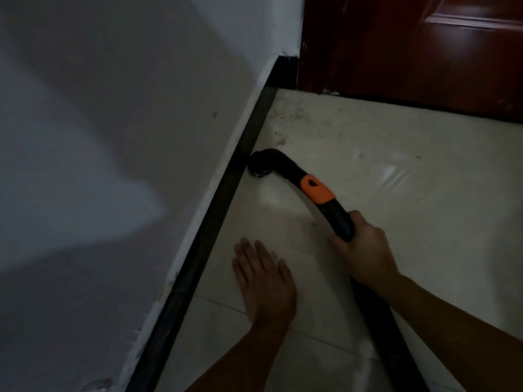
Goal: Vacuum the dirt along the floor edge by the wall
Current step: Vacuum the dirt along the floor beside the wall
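My right hand (365, 250) grips the curved black vacuum wand with orange collar (317, 190); its round brush head (260, 165) sits mid-frame against the black skirting board (216, 210) — my left hand (263, 278) lies flat, fingers straight, on the pale tiled floor (396, 179); dirt specks (283, 117) lie higher up, near the red-brown door (424, 52).

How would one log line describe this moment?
right hand grips vacuum handle | left hand flat on floor | nozzle at baseboard | dirt ahead near door
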{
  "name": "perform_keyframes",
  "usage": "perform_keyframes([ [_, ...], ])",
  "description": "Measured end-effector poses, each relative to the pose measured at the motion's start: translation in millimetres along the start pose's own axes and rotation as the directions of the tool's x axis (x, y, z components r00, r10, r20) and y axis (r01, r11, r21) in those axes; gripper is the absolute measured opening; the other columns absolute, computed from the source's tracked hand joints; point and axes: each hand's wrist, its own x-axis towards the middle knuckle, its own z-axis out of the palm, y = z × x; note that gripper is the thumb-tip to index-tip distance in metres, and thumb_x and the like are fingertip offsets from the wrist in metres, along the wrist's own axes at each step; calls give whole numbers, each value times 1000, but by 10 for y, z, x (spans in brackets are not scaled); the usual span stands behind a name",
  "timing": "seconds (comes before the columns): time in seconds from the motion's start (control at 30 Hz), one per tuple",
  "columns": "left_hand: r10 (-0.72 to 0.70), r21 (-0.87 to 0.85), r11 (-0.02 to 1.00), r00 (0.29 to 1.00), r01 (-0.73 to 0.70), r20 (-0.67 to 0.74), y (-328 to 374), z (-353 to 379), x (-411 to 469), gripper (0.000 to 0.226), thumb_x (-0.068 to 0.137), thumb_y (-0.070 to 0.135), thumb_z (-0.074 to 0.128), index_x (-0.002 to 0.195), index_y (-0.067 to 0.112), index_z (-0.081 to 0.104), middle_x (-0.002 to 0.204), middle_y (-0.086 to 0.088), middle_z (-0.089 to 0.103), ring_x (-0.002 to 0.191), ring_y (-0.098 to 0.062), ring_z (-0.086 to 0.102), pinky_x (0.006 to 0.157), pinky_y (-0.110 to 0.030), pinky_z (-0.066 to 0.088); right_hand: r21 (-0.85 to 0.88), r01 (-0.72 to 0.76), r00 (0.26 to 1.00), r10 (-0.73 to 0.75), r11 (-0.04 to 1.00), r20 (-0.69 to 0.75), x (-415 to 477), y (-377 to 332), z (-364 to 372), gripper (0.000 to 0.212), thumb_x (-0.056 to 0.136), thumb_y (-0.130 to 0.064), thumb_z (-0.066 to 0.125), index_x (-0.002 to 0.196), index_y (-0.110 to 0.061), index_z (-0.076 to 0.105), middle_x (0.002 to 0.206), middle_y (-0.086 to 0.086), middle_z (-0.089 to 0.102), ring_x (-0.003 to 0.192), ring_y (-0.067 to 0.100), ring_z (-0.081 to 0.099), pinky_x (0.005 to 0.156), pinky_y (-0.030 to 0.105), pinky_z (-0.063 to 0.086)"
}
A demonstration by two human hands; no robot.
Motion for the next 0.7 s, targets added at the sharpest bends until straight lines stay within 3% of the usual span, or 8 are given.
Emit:
perform_keyframes([
  [0.1, 8, -4, 1000, 1000, -8, 6, 2, -24, -20, 65, 92, 38, 25, 141, -1, 42, 150, -27, 32, 139, -39, 31, 114, -48, 14, 4, -74, 991, 74, 997, -115, 69, 74, -139, 29, 82, -25, 71, 106, -15, 57, 75, 4, 56, 68, 28, 55, 62, 31, 41],
  [0.2, 17, -4, 1000, 1000, -17, 2, -13, -11, -20, 67, 92, 39, 20, 143, -1, 38, 151, -27, 29, 141, -40, 27, 115, -49, 13, -10, -119, 972, 115, 993, -205, 64, 130, -310, 32, 85, -21, 71, 109, -8, 55, 79, 10, 57, 59, 20, 49, 53, 27, 35],
  [0.37, 32, -29, 999, 999, -33, -21, -17, 11, -18, 65, 91, 37, 24, 139, -2, 44, 148, -29, 33, 139, -42, 30, 113, -52, 17, -87, -11, 999, 7, 996, -48, -212, 90, -165, 33, 85, -24, 70, 112, -17, 53, 72, 0, 56, 58, 20, 54, 52, 28, 38],
  [0.5, 28, -28, 999, 999, -29, -21, -13, 39, -10, 63, 90, 36, 28, 138, -2, 44, 148, -29, 33, 139, -42, 29, 113, -52, 17, -104, -47, 990, 33, 993, -135, 250, -76, -91, 32, 85, -27, 69, 109, -12, 53, 82, 9, 58, 73, 33, 59, 63, 33, 41],
  [0.7, 29, -56, 998, 1000, -29, -10, -11, 19, -9, 65, 90, 37, 27, 139, 0, 45, 148, -27, 34, 139, -41, 30, 113, -51, 15, -99, -5, 995, -5, 995, -104, 576, -307, 27, 33, 85, -23, 68, 109, -8, 50, 80, 6, 54, 59, 15, 50, 48, 24, 34],
])
